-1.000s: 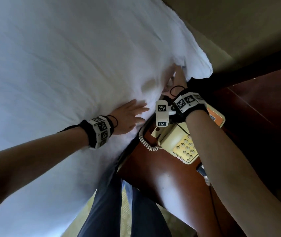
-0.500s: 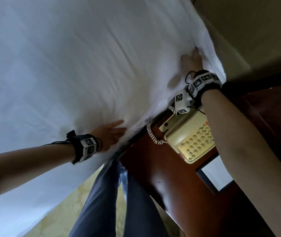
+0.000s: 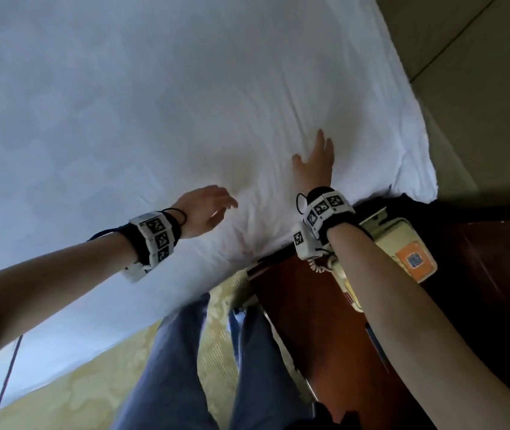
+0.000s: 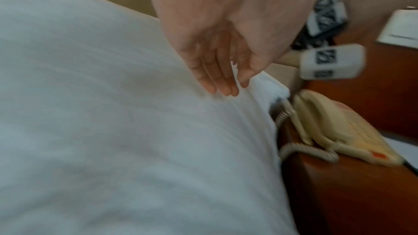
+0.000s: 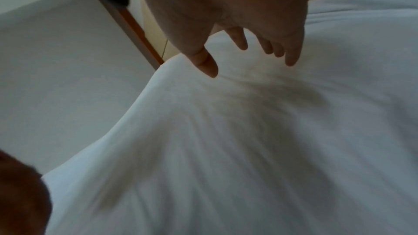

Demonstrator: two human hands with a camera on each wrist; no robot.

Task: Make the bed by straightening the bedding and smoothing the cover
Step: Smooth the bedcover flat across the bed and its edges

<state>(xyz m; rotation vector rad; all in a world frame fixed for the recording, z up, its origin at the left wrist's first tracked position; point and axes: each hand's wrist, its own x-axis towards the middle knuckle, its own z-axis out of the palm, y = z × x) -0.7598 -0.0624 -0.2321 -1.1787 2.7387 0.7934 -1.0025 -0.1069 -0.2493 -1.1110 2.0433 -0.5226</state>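
Note:
A white bed cover (image 3: pixel 123 119) fills most of the head view, with creases fanning out near its right edge. My right hand (image 3: pixel 315 162) lies flat on the cover with straight fingers, close to the bed's corner. Its fingers (image 5: pixel 291 56) point down onto the wrinkled cover (image 5: pixel 248 131) in the right wrist view. My left hand (image 3: pixel 207 209) hovers just above the cover to the left of the right hand, fingers relaxed and holding nothing. In the left wrist view its fingertips (image 4: pixel 226 88) hang at the white cover (image 4: pixel 113 131).
A dark wooden nightstand (image 3: pixel 325 336) stands against the bed's right side, with a cream corded telephone (image 3: pixel 402 252) on it, also the telephone (image 4: pixel 334 131) in the left wrist view. My legs in blue trousers (image 3: pixel 185 367) stand on yellow patterned carpet (image 3: pixel 76 392). A beige headboard wall (image 3: pixel 480 88) is at right.
My right hand slid from the bed's corner inward onto the cover. My left hand rose off the bed's edge and moved right toward the creases. The head view shifted.

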